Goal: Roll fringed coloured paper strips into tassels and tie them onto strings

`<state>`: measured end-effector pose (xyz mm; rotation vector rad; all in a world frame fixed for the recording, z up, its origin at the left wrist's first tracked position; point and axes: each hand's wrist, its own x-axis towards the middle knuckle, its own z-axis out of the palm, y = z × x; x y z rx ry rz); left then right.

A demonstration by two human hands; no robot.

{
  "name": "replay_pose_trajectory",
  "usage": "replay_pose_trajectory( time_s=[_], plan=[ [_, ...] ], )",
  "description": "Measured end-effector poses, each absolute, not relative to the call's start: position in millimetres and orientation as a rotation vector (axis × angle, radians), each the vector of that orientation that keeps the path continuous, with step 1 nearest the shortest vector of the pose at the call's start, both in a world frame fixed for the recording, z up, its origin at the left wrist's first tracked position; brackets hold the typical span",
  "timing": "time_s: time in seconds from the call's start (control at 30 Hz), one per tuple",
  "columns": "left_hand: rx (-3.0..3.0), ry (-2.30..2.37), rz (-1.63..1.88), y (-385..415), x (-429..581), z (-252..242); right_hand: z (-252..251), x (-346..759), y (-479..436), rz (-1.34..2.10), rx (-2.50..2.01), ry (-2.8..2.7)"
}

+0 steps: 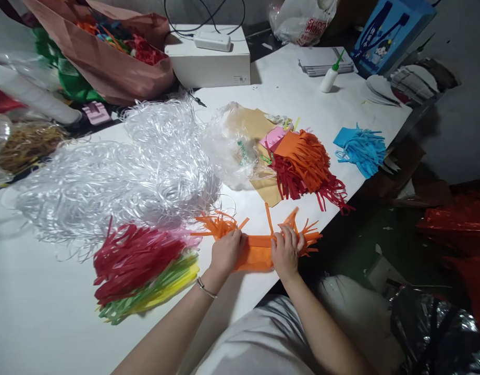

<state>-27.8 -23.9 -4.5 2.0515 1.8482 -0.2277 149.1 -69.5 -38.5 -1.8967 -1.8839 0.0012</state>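
An orange fringed paper piece (256, 255) lies flat at the table's near edge, its cut strips spreading out past both hands. My left hand (227, 251) grips its left part, fingers curled at the upper fold. On the right part, my right hand (286, 250) is closed with bent fingers on the same fold. Left of my left hand lie red paper strips (140, 255), with green strips (149, 291) and yellow strips (175, 289) below them. Beyond my hands rests a pile of orange fringed bundles (304, 156) over dark red fringe (290, 179).
A big heap of white shiny strands (134, 166) covers the table's left. Beside it sits a clear plastic bag (232, 151). Blue fringe (362, 148) lies near the right edge. Farther back stand a glue bottle (329, 79), a white box (210, 67) and a pink bag (107, 73).
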Motion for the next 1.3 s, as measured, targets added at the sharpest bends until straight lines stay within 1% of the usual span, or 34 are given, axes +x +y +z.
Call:
replay_pose_trajectory(
  time_s=[0.07,0.17,0.27,0.33,0.4,0.47,0.53,0.83,0.97,1.07,1.3],
  plan=[
    [2.062,1.840,-0.208,-23,-27,-5,-40,149,-72,-0.042,-1.780,-1.972],
    [2.057,1.838,-0.191,-24,-27,-6,-41,147,-75,0.044,-1.588,-2.155],
    [2.117,1.821,-0.085,-27,-31,-8,-44,144,-74,0.087,-1.576,-2.167],
    [2.263,1.690,0.072,-30,-36,-11,-46,143,-73,0.098,-1.593,-2.154],
    [2.438,1.456,0.212,-34,-40,-15,-44,144,-71,0.126,-1.613,-2.148],
    [2.552,1.268,0.269,-36,-44,-19,-41,146,-70,0.153,-1.623,-2.132],
    [2.592,1.202,0.274,-38,-46,-23,-38,147,-71,0.181,-1.609,-2.135],
    [2.613,1.174,0.258,-44,-53,-28,-46,149,-80,0.096,-1.609,-2.183],
    [2.546,1.238,0.310,-46,-56,-27,-42,155,-82,0.097,-1.667,-2.158],
    [2.477,1.287,0.354,-45,-56,-28,-39,156,-80,0.126,-1.628,-2.199],
    [2.380,1.332,0.396,-42,-55,-27,-45,157,-73,0.097,-1.657,-2.187]
  ],
)
